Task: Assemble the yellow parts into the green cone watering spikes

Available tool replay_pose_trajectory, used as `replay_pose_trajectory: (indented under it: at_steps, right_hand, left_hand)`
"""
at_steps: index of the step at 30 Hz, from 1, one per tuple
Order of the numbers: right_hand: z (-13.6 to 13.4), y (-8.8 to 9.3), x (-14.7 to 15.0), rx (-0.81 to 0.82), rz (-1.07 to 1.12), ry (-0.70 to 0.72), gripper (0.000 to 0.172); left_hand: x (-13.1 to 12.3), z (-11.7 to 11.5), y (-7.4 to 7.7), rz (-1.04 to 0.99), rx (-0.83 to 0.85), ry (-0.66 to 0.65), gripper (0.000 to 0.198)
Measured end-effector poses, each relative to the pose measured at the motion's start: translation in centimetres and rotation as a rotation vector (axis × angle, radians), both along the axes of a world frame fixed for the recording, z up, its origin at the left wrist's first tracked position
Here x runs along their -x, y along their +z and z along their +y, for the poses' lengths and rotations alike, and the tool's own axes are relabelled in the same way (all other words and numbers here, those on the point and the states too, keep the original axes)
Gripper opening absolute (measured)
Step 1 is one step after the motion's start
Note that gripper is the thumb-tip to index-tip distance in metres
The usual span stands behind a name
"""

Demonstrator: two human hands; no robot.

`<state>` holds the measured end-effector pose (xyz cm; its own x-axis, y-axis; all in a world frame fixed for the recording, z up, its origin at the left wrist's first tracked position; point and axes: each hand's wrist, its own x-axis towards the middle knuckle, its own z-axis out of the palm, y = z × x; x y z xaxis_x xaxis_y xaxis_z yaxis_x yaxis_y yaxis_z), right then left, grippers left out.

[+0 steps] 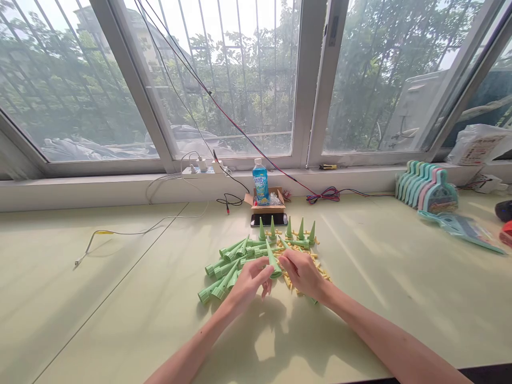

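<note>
a: which step is in hand here?
b: handling a single piece, i'd say: the left hand [250, 280] grips a green cone [272, 259] between thumb and fingers, just above the bench [120, 304]

a: and the right hand [302, 272]?
b: close beside it, fingers curled inward; i can't tell whether they hold anything, since the back of the hand hides them

a: what would the next move call for?
b: my judgement: a light, steady pinch on the cone, with its wide end kept free so the other fingers can get at it

a: how does the cone look?
b: plain pale green, smooth, narrowing to a point; it's tilted, tip up and away from the person, wide rim towards them

a: anything like it nearby?
b: plenty: loose green cones [221, 270] lie heaped on the left, yellow pieces [288, 284] are scattered below and around the right hand, and a row of upright cones [301, 230] stands behind, with yellow showing near their bases
</note>
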<state>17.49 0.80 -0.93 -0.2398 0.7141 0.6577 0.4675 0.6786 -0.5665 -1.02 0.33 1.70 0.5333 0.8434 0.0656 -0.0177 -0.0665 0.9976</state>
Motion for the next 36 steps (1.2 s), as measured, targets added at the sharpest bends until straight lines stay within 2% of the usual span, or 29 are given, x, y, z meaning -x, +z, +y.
replay_pose_trajectory:
  at_steps: [4, 11, 16, 21, 29, 33, 36]
  right_hand:
    - [0.22, -0.23, 0.04, -0.005, -0.034, -0.025, 0.041]
    - [0.25, -0.12, 0.13, 0.024, -0.042, -0.026, 0.040]
    - [0.25, -0.23, 0.17, 0.047, -0.015, -0.033, 0.040]
    - [0.22, -0.24, 0.16, 0.053, 0.025, -0.051, 0.042]
    - [0.02, 0.14, 0.10, 0.028, 0.095, -0.046, 0.037]
    - [-0.17, 0.43, 0.09, -0.016, 0.095, -0.030, 0.032]
    - [-0.12, 0.48, 0.04, -0.042, 0.074, -0.006, 0.031]
  left_hand:
    - [-0.03, -0.08, -0.24, 0.087, -0.097, 0.030, 0.042]
    - [-0.21, -0.36, -0.64, 0.179, -0.351, 0.128, 0.029]
    - [-0.44, -0.49, -0.43, 0.213, -0.426, 0.166, 0.026]
    - [-0.55, -0.61, -0.18, 0.176, -0.360, 0.204, 0.028]
    - [-0.52, -0.19, -0.86, 0.095, -0.191, 0.303, 0.034]
    - [-0.58, -0.03, -0.77, 0.079, -0.155, 0.296, 0.045]
    - [-0.57, 0.14, -0.70, 0.080, -0.068, 0.244, 0.054]
